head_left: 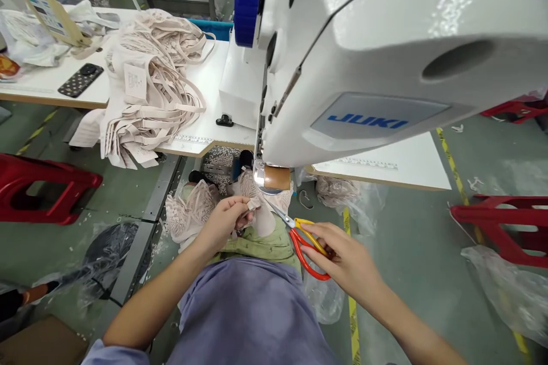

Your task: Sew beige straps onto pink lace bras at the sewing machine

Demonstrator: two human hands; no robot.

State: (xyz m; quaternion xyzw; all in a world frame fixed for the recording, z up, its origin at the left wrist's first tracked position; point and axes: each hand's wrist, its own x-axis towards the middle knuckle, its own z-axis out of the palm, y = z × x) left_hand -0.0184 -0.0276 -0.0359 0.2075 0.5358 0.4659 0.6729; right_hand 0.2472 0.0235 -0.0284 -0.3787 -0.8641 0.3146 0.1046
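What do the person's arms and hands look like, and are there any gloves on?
No gloves: the left hand and right hand are bare, with no rings or watches that I can see. The forearms are bare too. A lavender sleeve shows on the left arm; the right sleeve isn't in view.

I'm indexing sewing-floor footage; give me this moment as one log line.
left hand: pinching beige fabric; right hand: holding scissors; scissors: tips near fabric; sewing machine: beyond hands

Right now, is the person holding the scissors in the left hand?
No, the right hand holds the scissors, while the left hand pinches pale fabric.
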